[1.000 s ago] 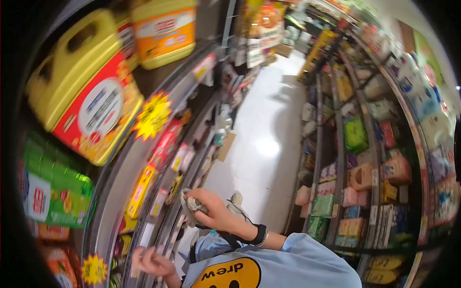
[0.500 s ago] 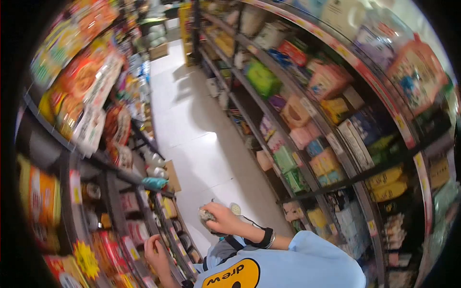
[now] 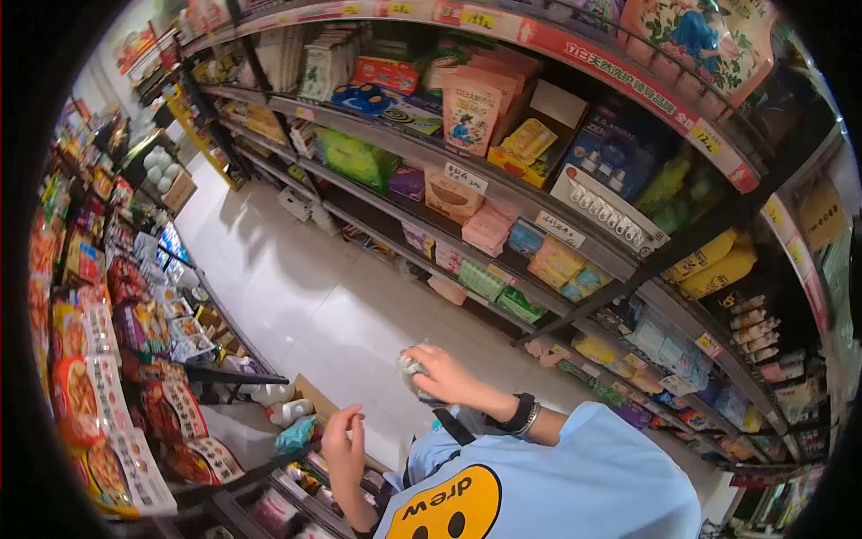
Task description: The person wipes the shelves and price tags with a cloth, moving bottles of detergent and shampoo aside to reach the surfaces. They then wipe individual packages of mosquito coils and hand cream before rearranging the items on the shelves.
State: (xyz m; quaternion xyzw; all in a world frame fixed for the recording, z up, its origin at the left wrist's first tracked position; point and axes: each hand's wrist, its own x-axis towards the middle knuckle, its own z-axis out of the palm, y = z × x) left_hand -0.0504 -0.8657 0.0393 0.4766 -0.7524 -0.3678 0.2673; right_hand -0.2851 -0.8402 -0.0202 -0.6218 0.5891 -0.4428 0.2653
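My right hand [image 3: 442,375] is closed round a small greyish-white, crumpled-looking thing [image 3: 409,369] in front of my body. Most of it is hidden under the fingers, and I cannot make out its kind. My left hand [image 3: 346,446] is raised near the low shelf on the left. Its visible fingers point upward, a little apart, and nothing shows in them. A teal package [image 3: 297,435] lies just left of that hand.
A long shelf unit [image 3: 584,251] on the right carries pink pouches [image 3: 470,110], a green pack [image 3: 355,160] and boxed goods. Food packets [image 3: 126,467] fill the left shelves. Between them runs a pale tiled floor [image 3: 314,305], with a carton [image 3: 180,191] farther along.
My view has swung right, bringing the right-hand shelves more fully into sight. My right hand still holds the crumpled thing. My left hand is now higher in view.
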